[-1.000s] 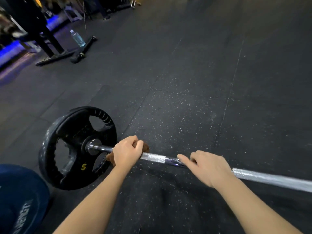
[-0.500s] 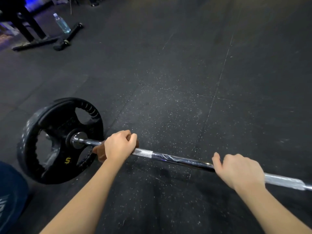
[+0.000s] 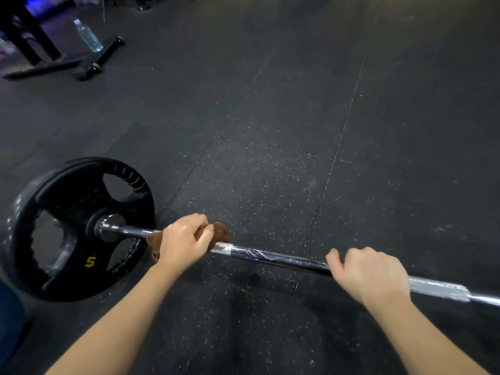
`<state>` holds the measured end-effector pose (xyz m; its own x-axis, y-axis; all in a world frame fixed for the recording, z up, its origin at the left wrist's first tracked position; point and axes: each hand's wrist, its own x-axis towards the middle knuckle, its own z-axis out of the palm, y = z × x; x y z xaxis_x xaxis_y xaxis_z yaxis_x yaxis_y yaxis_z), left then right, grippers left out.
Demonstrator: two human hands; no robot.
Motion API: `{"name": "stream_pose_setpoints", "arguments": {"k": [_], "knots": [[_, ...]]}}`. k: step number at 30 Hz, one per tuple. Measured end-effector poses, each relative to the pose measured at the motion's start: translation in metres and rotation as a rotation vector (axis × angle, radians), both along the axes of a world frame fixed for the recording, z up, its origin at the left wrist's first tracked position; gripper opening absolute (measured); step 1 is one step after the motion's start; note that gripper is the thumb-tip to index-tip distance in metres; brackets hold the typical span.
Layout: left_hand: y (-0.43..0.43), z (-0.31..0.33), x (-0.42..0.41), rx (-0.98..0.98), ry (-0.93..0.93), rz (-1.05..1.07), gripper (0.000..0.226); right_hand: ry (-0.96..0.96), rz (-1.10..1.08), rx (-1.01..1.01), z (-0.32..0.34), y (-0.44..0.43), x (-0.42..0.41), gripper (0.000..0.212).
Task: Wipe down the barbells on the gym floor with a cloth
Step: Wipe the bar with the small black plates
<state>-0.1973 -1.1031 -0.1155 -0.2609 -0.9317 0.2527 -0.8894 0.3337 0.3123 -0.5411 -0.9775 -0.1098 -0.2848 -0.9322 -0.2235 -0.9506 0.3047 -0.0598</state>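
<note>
A chrome barbell (image 3: 281, 257) lies across the black rubber floor, with a black 5 kg plate (image 3: 67, 228) on its left end. My left hand (image 3: 184, 242) is closed around a brown cloth (image 3: 220, 231) wrapped on the bar, a short way right of the plate. The cloth sticks out on both sides of my fist. My right hand (image 3: 370, 274) grips the bare bar farther right, just before a knurled section (image 3: 438, 289).
A clear water bottle (image 3: 88, 36) stands at the far left next to a small black bar (image 3: 104, 56) and the black feet of a rack (image 3: 40, 67). A dark blue fabric edge (image 3: 10, 320) shows at the lower left.
My right hand slid right along the bar, away from my left hand, and closed around it. My left hand with the cloth stayed near the plate. The view shifted slightly.
</note>
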Motion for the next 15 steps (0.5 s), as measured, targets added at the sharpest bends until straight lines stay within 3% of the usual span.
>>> {"name": "stream_pose_setpoints", "arguments": {"k": [5,8,15], "knots": [[-0.004,-0.002,0.002,0.012,0.021,0.112,0.034,-0.013,-0.011,-0.002,-0.002,0.0,-0.003,0.057],[0.001,-0.003,-0.022,0.004,-0.096,0.217,0.032,-0.012,-0.003,-0.014,-0.002,0.001,-0.006,0.061],[0.028,-0.001,-0.082,-0.001,-0.084,0.143,0.029,-0.01,-0.002,-0.05,-0.004,0.001,-0.011,0.063]]}}
